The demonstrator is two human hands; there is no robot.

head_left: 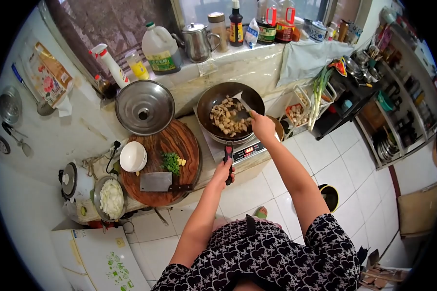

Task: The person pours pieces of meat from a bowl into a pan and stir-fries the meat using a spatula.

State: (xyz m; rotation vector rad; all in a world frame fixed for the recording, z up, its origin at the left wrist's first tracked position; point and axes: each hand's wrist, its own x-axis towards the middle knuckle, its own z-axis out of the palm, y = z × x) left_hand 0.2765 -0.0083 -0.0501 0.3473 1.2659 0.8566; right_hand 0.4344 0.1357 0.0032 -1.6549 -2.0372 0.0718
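A dark wok (250,99) sits on an induction cooker (248,151) with a lit display. Browned pieces of food (223,116) lie in it. My left hand (222,173) is wrapped round the wok's black and red handle (228,165). My right hand (263,128) holds the handle of a spatula (243,103), whose metal blade is inside the wok at the upper right of the food. To the left, a round wooden board (179,143) bears a cleaver (155,182), chopped greens (170,162), small yellow pieces (181,162) and a white bowl (133,156).
A metal lid (144,107) leans behind the board. Bottles and a steel kettle (196,42) line the ledge behind the wok. A bowl of pale sliced vegetable (111,199) stands at the left. Racks with green onions (319,94) and a black cart (344,104) are at the right.
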